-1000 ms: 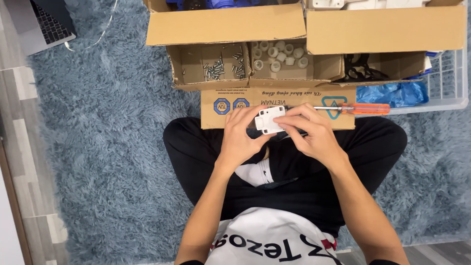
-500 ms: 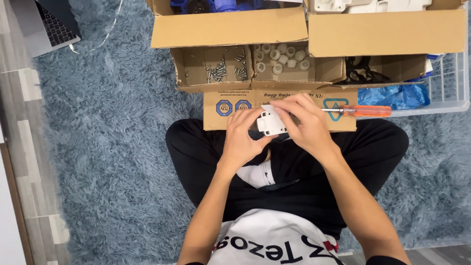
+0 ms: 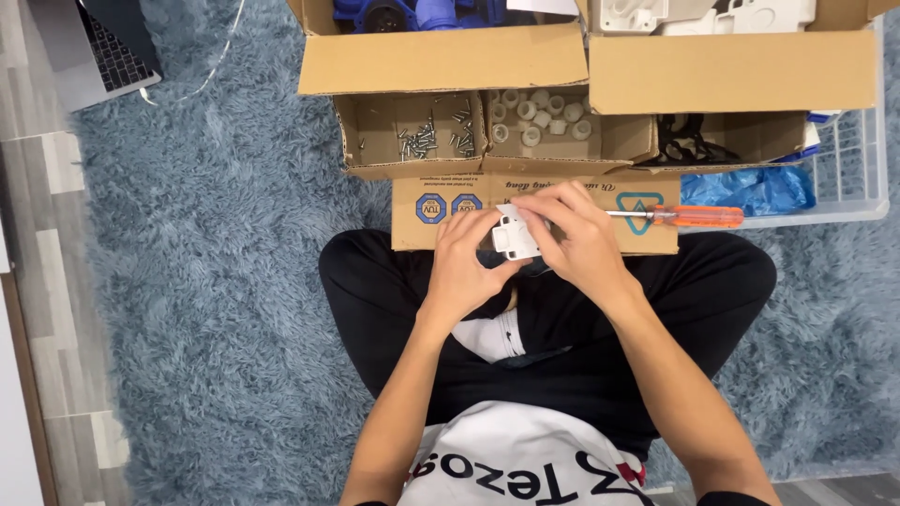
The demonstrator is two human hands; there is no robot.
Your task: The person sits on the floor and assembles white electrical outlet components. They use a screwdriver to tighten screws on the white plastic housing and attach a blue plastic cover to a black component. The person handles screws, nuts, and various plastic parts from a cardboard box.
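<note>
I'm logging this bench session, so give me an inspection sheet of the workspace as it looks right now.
Surface: shaggy blue-grey rug on a wood floor; flat cardboard flap in front of the lap.
Job's things: small white plastic housing, held by both hands over the flap.
Clutter: orange-handled screwdriver on the flap; cardboard compartment of loose metal screws; compartment of small white plastic rings; black parts; blue plastic bag; clear plastic crate.
Grips: left hand and right hand both closed on the housing.
Cables: thin white cord near the laptop.
Surroundings: grey laptop, upper left.
</note>
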